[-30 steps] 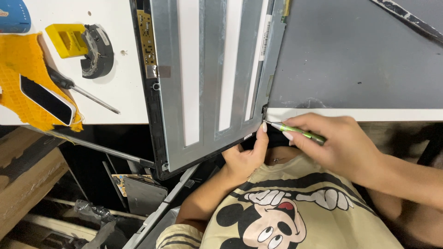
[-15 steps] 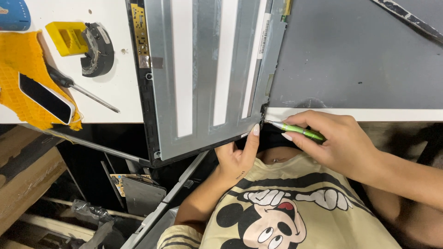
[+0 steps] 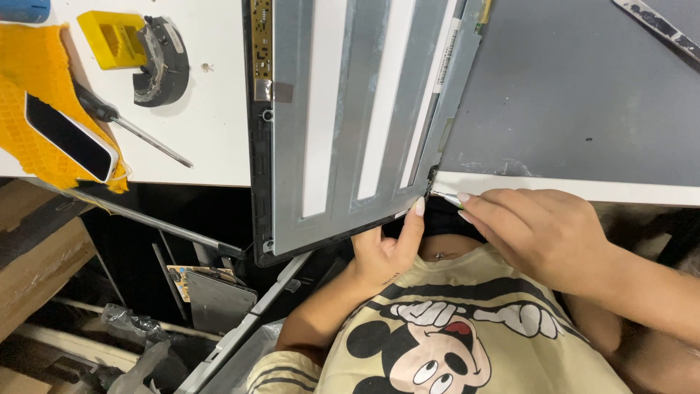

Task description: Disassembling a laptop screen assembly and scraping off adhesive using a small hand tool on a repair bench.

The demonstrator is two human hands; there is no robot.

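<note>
hands steady a display panel at the bench edge

a person in a pale yellow cartoon-print shirt (image 3: 452,350) works over the near edge of a white workbench (image 3: 211,138); the left hand (image 3: 386,252) comes up from below, its fingers curled round the lower edge of a grey metal-backed display panel (image 3: 350,124), thumb tip pressed against the panel's near corner; the right hand (image 3: 536,237) sits just beside it, fingers pinched shut on a thin tool (image 3: 446,196) whose metal tip meets that same corner, most of the tool being hidden inside the hand; the panel lies back-side up, tilted, its lower part hanging past the bench edge over the dark space beneath, with two long white strips running down its back and a dark frame along its left side; to the right a flat dark grey sheet (image 3: 583,95) covers the bench top, touching the panel's right edge; farther left on the white surface lie a screwdriver (image 3: 131,128) with a black handle, a black phone (image 3: 69,136) resting on a yellow mesh cloth (image 3: 29,87), and beyond them a yellow plastic block (image 3: 111,38) against a dark curved part (image 3: 164,62); under the bench, loose panels and metal strips (image 3: 211,292) lean in shadow.
</note>
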